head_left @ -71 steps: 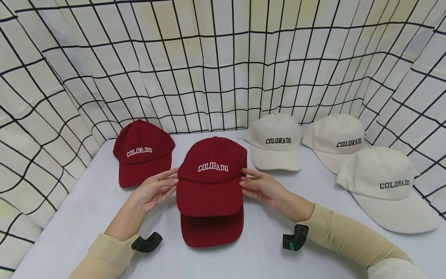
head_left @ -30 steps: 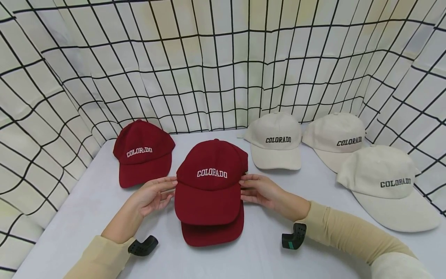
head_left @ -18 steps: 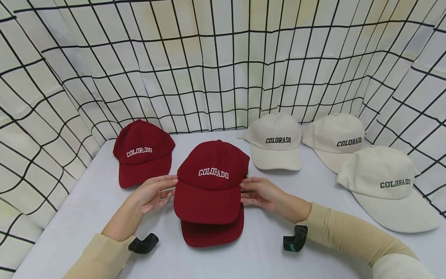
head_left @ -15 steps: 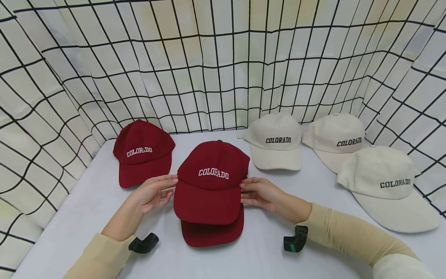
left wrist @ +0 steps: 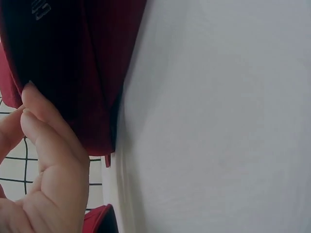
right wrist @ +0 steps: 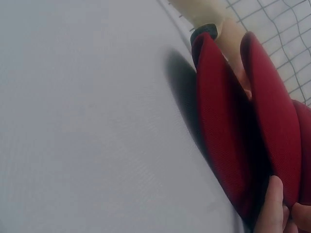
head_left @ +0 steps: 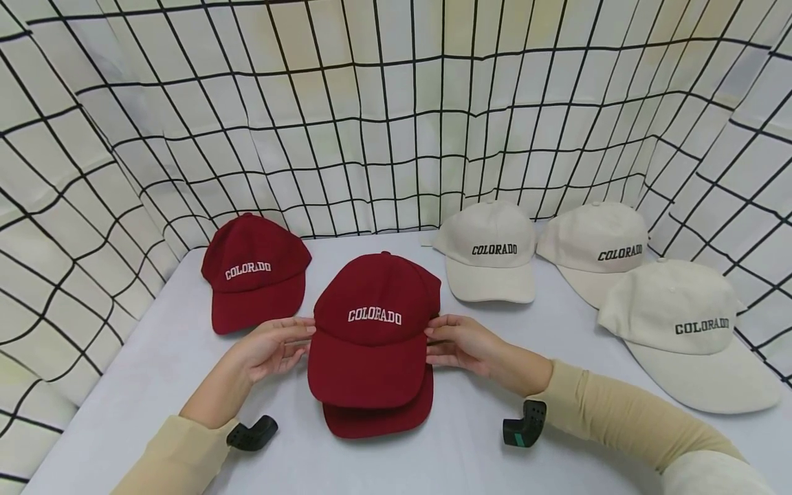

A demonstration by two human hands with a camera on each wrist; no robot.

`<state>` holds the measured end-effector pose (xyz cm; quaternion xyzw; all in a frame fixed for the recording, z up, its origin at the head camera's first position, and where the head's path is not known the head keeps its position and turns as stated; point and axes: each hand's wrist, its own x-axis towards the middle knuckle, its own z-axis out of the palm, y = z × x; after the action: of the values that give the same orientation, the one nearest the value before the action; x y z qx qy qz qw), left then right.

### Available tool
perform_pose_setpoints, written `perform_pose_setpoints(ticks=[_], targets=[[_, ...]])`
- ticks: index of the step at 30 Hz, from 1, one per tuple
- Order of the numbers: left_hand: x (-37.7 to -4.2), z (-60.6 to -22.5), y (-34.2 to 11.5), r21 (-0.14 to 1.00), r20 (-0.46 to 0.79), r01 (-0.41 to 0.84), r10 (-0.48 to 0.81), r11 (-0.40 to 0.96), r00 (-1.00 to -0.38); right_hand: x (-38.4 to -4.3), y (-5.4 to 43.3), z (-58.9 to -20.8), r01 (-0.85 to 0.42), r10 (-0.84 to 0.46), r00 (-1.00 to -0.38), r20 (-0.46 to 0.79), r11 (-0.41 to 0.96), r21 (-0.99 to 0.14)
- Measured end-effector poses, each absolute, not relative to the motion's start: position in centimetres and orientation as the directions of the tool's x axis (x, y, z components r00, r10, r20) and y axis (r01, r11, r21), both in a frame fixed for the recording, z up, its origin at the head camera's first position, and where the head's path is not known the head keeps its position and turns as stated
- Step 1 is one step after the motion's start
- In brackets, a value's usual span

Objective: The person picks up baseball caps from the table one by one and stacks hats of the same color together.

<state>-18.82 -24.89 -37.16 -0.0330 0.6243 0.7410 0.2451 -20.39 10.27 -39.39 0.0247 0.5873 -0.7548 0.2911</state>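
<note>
A red baseball cap [head_left: 374, 316] with white "COLORADO" lettering sits over a second red cap [head_left: 402, 416], whose brim shows below it. My left hand [head_left: 269, 350] pinches the upper cap's left edge where crown meets brim. On the opposite edge, the fingers and thumb of my right hand [head_left: 464, 344] pinch it the same way. In the right wrist view a gap separates the upper brim [right wrist: 277, 121] from the lower brim [right wrist: 214, 111]. The left wrist view shows the lower cap [left wrist: 99, 92] in shadow beside my fingertips. Most of the lower crown is hidden in the head view.
Another red cap [head_left: 256, 275] stands at the back left of the white table [head_left: 470, 440]. Three cream caps stand on the right: one at the back [head_left: 489, 254], one at the far right [head_left: 597, 240], one nearer [head_left: 693, 330]. Grid-patterned cloth [head_left: 396, 124] encloses the back and sides.
The upper cap has come down and slightly toward me, with both hands moving along with it. Less of the lower brim shows now. The other caps have not moved.
</note>
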Motion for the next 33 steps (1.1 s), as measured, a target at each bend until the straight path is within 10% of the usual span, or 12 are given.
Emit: perform_pose_setpoints(ticks=[33], targets=[[-19.1, -37.2, -25.2, 0.906, -0.401, -0.422, 0.393, 0.034, -0.828, -21.7, 11.3, -39.3, 0.429, -0.533, -0.757, -0.379, 0.033, -0.903]])
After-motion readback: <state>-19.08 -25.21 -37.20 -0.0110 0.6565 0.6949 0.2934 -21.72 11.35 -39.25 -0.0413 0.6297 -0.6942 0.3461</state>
